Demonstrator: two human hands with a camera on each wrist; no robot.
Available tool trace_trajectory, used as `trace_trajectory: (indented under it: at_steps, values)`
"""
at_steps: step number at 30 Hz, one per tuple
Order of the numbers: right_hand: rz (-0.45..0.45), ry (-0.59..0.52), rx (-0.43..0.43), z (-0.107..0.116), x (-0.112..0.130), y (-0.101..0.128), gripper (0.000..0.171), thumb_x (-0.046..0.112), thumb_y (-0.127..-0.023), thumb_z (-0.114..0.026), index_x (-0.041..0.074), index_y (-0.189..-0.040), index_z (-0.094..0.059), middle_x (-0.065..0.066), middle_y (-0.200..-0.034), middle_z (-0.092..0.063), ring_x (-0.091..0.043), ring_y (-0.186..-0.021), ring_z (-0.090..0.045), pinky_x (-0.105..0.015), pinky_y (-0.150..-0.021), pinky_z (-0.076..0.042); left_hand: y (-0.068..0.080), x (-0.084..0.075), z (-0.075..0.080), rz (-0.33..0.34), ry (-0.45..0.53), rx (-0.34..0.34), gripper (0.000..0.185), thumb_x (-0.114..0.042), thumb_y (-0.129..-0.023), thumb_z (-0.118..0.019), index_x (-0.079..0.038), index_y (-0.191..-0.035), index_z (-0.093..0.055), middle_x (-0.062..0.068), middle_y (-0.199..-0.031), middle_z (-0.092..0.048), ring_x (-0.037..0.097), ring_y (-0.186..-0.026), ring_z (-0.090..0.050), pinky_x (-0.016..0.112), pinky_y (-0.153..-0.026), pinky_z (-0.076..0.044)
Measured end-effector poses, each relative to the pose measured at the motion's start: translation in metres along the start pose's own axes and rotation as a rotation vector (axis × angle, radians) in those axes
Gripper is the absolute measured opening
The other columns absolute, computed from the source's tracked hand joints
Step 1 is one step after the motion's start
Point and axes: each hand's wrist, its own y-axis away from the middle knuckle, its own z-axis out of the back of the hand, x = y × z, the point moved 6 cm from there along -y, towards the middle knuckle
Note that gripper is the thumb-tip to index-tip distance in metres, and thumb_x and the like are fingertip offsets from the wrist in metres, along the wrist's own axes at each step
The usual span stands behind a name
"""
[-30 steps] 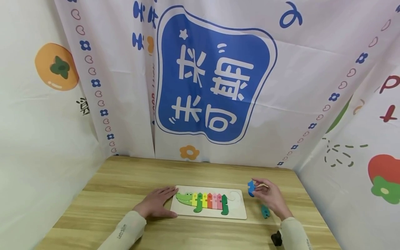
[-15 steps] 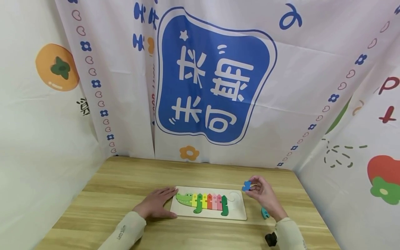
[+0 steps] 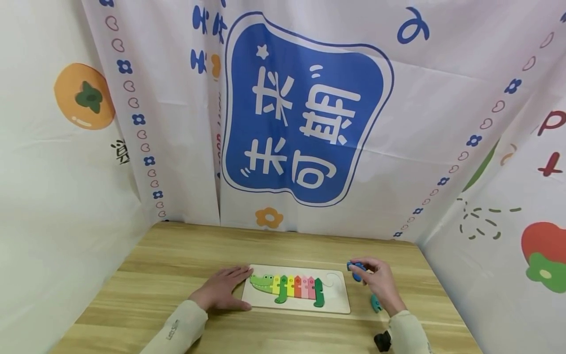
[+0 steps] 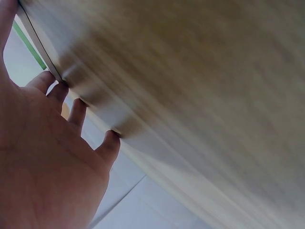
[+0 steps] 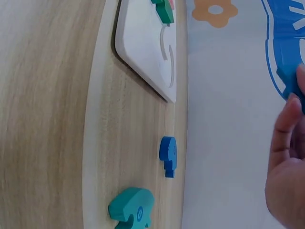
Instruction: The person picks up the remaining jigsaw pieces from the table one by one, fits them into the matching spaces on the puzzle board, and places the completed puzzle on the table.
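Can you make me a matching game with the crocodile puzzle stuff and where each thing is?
Things:
1. blue piece
2. teal piece
3. puzzle board
4. left hand

Where:
A. lying loose on the table near the right wrist
B. pinched in the right hand, up off the table
C. flat on the table, touching the board's left edge
D. in the middle of the table, with the tail slot unfilled

Pairs: 1-B, 2-A, 3-D, 4-C
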Motion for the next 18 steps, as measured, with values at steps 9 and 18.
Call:
trace_trajectory:
  at_steps: [9, 18]
  values:
    - [0.058, -0.031, -0.005, -0.002, 0.001, -0.001, 0.024, 0.023, -0.089, -0.083, 0.006, -0.104, -0.08, -0.008, -0.108, -0.077, -0.015, -0.087, -0.071, -0.026, -0.076, -0.061, -0.001, 0.0, 0.001, -0.016, -0.012, -0.006, 0.103, -0.075, -0.08, -0.072, -0.024, -0.163, -0.036, 0.004, -0.17, -0.033, 0.035, -0.156, -0.031, 0.064, -0.124, -0.025]
    - [0.12, -0.013, 0.025, -0.009, 0.005, -0.003, 0.043, 0.002, -0.092, -0.076, 0.007, -0.133, -0.066, -0.016, -0.128, -0.064, -0.01, -0.096, -0.067, -0.02, -0.082, -0.059, -0.001, 0.001, 0.0, -0.029, -0.002, -0.009, 0.103, -0.073, -0.081, -0.072, -0.022, -0.162, -0.036, 0.005, -0.169, -0.034, 0.036, -0.155, -0.031, 0.065, -0.124, -0.025]
